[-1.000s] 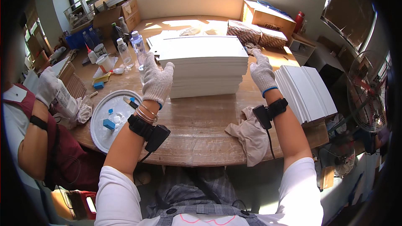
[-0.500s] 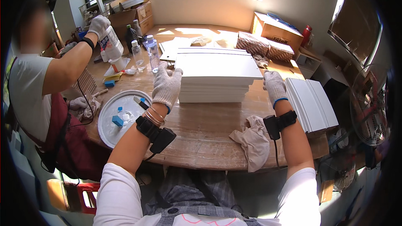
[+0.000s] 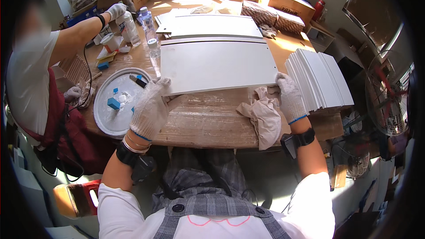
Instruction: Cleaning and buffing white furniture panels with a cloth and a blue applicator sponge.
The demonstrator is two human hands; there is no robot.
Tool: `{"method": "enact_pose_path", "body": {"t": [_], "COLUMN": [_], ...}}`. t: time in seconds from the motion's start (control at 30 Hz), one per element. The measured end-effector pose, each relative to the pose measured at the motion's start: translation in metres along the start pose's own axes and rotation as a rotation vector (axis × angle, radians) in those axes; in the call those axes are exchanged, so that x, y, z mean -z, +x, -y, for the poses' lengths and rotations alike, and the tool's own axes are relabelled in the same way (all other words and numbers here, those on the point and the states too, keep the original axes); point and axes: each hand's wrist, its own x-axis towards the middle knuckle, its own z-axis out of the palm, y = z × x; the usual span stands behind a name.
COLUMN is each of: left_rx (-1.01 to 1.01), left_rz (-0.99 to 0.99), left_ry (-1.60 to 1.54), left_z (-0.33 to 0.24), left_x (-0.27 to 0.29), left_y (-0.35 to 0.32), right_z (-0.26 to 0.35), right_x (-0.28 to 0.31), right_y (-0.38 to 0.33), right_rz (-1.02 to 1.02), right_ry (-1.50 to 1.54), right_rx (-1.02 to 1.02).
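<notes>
A wide white panel (image 3: pixel 217 66), with a dark groove along its far edge, is held by both of my gloved hands over the near part of the table. My left hand (image 3: pixel 152 106) grips its near left corner, and my right hand (image 3: pixel 291 97) grips its near right corner. Just beyond it lies the stack of white panels (image 3: pixel 217 25), partly hidden. A crumpled beige cloth (image 3: pixel 265 117) rests on the table beside my right hand. To the left of my left hand is a round white lid (image 3: pixel 102 117) bearing blue sponge pieces (image 3: pixel 113 103), white paste and a scraper (image 3: pixel 138 80).
More white panels (image 3: pixel 321 79) are piled at the table's right side. Clear bottles (image 3: pixel 153 53) stand close to the held panel's left edge. On the left, a co-worker's gloved hand (image 3: pixel 117 11) is at a bottle. Cartons (image 3: pixel 283 2) and a fan (image 3: pixel 389 90) are to the right.
Both hands have drawn the panel off the stack toward me and lowered its near edge. My view has tilted downward. The co-worker's raised bottle has come down.
</notes>
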Motion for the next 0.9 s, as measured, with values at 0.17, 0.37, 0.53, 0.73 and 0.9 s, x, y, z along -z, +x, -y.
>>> {"method": "enact_pose_path", "body": {"t": [0.17,0.37,0.53,0.73,0.9], "left_rx": [0.074,0.139,0.214,0.270,0.391], "left_rz": [-0.135,-0.240,-0.233,-0.187,-0.140], "left_ry": [0.038,0.060,0.029,-0.055,-0.051], "left_z": [0.030,0.065,0.085,0.102,0.123], "left_x": [0.037,0.073,0.085,0.083,0.090], "left_y": [-0.081,-0.141,-0.156,-0.145,-0.140], "right_z": [-0.025,-0.075,-0.097,-0.022,0.004], "right_x": [0.009,0.011,0.003,-0.011,0.048], "right_y": [-0.058,-0.057,-0.034,-0.005,-0.044], "right_rz": [0.104,0.058,0.090,-0.279,0.251], "right_ry": [-0.656,-1.428,-1.308,-0.392,-0.868], "right_rx": [0.260,0.599,0.467,0.348,0.718]}}
